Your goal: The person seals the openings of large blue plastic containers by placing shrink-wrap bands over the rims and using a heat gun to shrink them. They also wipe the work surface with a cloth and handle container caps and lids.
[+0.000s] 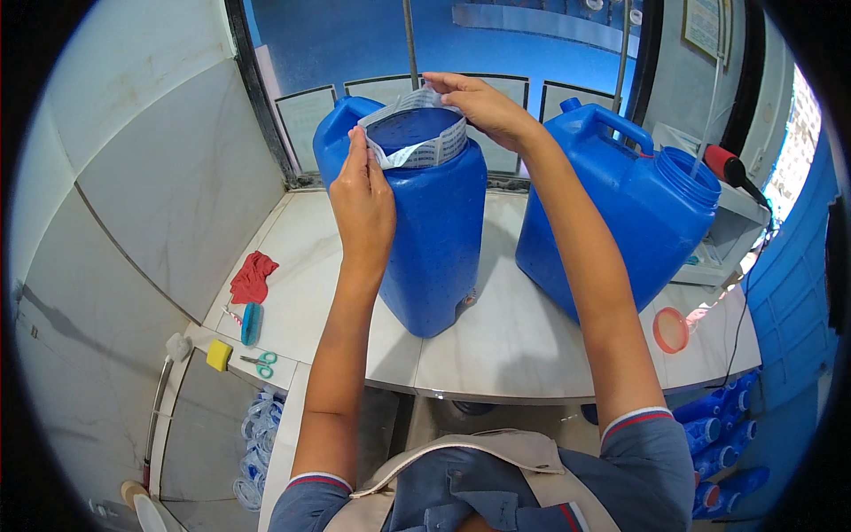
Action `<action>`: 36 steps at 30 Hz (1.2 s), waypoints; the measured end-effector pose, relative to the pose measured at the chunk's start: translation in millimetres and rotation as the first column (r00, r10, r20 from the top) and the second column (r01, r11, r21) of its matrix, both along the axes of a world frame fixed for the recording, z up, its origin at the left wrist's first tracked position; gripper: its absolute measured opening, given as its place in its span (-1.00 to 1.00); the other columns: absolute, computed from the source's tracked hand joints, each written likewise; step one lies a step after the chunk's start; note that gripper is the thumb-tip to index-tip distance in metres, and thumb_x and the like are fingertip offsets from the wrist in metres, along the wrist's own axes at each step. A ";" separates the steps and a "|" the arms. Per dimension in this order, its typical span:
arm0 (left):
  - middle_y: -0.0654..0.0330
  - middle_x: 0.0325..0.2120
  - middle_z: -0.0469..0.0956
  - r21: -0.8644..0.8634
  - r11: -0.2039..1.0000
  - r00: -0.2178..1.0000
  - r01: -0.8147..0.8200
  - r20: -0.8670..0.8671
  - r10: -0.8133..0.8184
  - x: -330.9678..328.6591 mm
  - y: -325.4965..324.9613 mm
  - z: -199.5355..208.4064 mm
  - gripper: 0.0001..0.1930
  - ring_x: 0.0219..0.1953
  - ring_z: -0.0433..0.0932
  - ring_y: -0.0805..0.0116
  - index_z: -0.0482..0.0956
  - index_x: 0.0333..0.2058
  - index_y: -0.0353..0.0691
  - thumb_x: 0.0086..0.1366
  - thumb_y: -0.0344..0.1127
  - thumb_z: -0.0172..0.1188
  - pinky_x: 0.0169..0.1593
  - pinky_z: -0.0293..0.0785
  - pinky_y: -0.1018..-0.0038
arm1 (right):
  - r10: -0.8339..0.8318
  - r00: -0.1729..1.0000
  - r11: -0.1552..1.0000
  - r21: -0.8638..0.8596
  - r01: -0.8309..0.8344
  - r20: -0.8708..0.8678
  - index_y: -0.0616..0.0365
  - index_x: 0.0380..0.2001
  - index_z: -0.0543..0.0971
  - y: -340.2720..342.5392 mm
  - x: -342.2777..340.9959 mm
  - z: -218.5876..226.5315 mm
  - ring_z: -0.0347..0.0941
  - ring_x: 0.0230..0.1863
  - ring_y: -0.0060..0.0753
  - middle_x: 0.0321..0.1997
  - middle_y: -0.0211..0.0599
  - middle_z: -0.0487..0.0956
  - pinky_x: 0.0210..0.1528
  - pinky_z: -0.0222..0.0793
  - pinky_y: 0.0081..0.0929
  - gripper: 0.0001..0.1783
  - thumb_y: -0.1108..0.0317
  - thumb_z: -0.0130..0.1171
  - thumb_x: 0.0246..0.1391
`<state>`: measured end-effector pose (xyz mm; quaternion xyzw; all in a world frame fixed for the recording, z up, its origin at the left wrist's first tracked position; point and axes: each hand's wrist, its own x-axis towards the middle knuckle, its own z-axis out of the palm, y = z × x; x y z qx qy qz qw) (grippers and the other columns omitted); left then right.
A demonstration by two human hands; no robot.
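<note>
A printed, see-through plastic seal band (434,151) encircles the round blue top of a tall blue jug (433,239), which stands upright on the counter. The band sits loosely, its edge flaring out in places. My left hand (362,191) pinches its near left side between thumb and fingertips. At the far right side, my right hand (483,106) has the band's edge between thumb and stretched fingers. To the right stands a second blue jug (612,204) with an uncapped, threaded neck and a moulded handle; my right forearm passes in front of it.
Left on the white tiled counter (496,355) lie a red cloth (254,277), a teal brush (252,324), a yellow sponge (219,355) and scissors (260,363). An orange-red lid (671,330) lies at right. A red-and-black corded heat blower (725,165) rests on a white rack behind.
</note>
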<state>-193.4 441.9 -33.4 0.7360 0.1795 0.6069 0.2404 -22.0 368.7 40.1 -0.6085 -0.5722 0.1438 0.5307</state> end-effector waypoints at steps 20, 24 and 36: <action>-0.30 -0.08 0.42 -0.041 0.992 0.986 0.121 -0.109 -0.125 -7.0 37.3 10.0 -0.50 0.02 0.39 -0.15 0.32 0.05 -0.50 0.35 -0.15 -0.23 0.10 0.26 0.28 | -0.016 0.936 0.982 0.172 0.081 -0.352 0.07 0.30 0.01 13.9 -4.5 -19.2 0.08 0.30 -0.17 0.29 0.00 0.16 0.29 -0.04 -0.43 -0.24 -0.13 -0.18 0.19; -0.28 0.03 0.33 -0.048 0.994 0.977 0.098 -0.188 -0.105 -6.3 27.4 2.7 -0.39 0.12 0.30 -0.12 0.13 0.15 -0.49 0.36 -0.02 -0.24 0.16 0.18 0.34 | 0.001 0.994 0.979 0.201 0.020 -0.105 0.12 0.33 -0.23 -2.5 8.3 -31.5 -0.13 0.38 -0.06 0.35 0.13 -0.02 0.35 -0.19 -0.35 0.07 -0.34 -0.07 0.01; -0.32 0.14 0.17 -0.129 0.925 0.892 0.358 -0.246 -0.380 -11.7 36.7 0.4 -0.13 0.21 0.17 -0.07 -0.13 0.22 -0.55 0.30 0.18 -0.12 0.24 0.05 0.37 | -0.058 0.987 0.983 0.179 0.031 0.149 0.19 0.30 -0.41 -16.0 -7.0 -55.2 -0.32 0.42 0.01 0.36 0.25 -0.19 0.36 -0.29 -0.23 0.39 -0.47 0.08 -0.30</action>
